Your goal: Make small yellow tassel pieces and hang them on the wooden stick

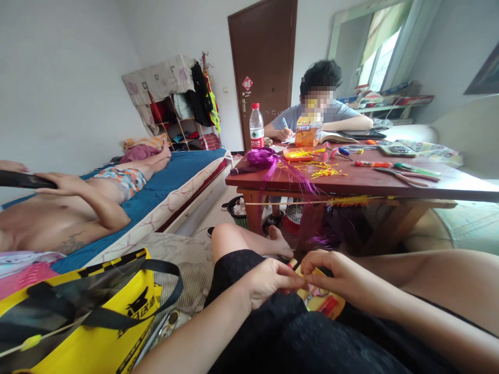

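Note:
Both hands meet above my lap, fingertips close together. My left hand [267, 283] is closed in a pinch, thumb against fingers. My right hand [329, 270] also pinches right beside it. Whatever lies between the fingertips is too small to make out. Under the hands, a yellow tray [316, 302] rests on the dark clothing [261, 332]. In it lie a red item [329, 306] and what look like pink-handled scissors [320, 292], partly covered by my right hand.
Ahead stands a red-brown table [244, 179] with purple strands [265, 157], yellow pieces [327, 170], pliers [407, 177] and bottles. A yellow-trimmed stick [346, 201] lies along its front. Someone writes behind it; another person lies on the bed [183, 169]. A yellow bag [130, 311] stands left.

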The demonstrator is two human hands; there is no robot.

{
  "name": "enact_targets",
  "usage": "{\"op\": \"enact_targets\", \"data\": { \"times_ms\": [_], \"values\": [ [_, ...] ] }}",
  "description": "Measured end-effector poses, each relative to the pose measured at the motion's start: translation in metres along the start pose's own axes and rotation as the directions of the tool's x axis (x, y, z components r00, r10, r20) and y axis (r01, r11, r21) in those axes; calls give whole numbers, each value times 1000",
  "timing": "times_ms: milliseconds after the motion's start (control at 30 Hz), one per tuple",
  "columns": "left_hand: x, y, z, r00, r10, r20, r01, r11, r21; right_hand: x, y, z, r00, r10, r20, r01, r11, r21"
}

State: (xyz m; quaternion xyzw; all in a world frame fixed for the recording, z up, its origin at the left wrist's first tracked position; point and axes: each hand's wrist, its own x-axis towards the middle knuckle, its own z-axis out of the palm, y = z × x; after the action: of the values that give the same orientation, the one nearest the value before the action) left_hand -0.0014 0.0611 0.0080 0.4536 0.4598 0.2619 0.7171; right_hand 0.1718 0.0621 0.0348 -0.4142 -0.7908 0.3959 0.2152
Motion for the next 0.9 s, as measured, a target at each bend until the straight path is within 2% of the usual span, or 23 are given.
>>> {"op": "enact_targets", "data": {
  "times_ms": [233,700,800,900],
  "values": [
    [4,-4,-1,1000,-22,1,22,998,-51,3,5,0,998,-60,-10,58,994,-87],
    [2,-2,1,1000,-22,-4,22,995,-99,0,2,-1,998,-69,-2,68,988,-136],
    [-1,0,0,1000,-7,-14,5,993,-120,-7,2,0,974,-218,-66,200,958,-206],
    [-2,2,-2,1000,23,-17,-26,987,-160,-17,7,5,903,-428,-33,375,824,-424]
  ]
}}
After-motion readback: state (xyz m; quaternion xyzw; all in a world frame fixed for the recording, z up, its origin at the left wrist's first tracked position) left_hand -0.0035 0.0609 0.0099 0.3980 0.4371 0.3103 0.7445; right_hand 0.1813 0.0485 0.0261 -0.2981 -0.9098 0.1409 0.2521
